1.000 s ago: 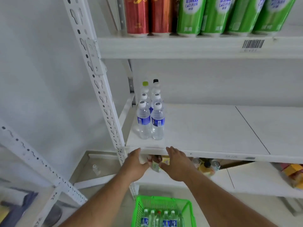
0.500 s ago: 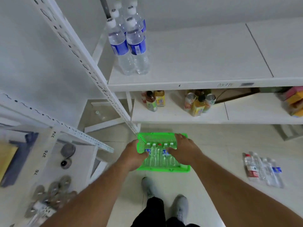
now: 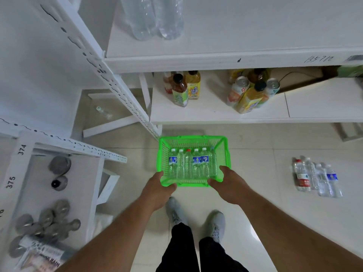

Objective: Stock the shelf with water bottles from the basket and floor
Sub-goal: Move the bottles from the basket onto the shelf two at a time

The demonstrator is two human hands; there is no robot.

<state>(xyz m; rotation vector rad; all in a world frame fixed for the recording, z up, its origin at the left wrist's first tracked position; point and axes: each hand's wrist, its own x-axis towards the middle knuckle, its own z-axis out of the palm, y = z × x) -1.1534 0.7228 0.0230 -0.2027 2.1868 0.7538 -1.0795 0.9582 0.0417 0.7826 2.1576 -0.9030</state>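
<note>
Above the floor, both hands' grips, left and right, hold the green basket.

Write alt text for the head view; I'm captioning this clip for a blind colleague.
A person's left hand and right hand grip the near corners of a green basket of water bottles on the floor before a white shelf. More bottles on the floor lie to the right.
</note>
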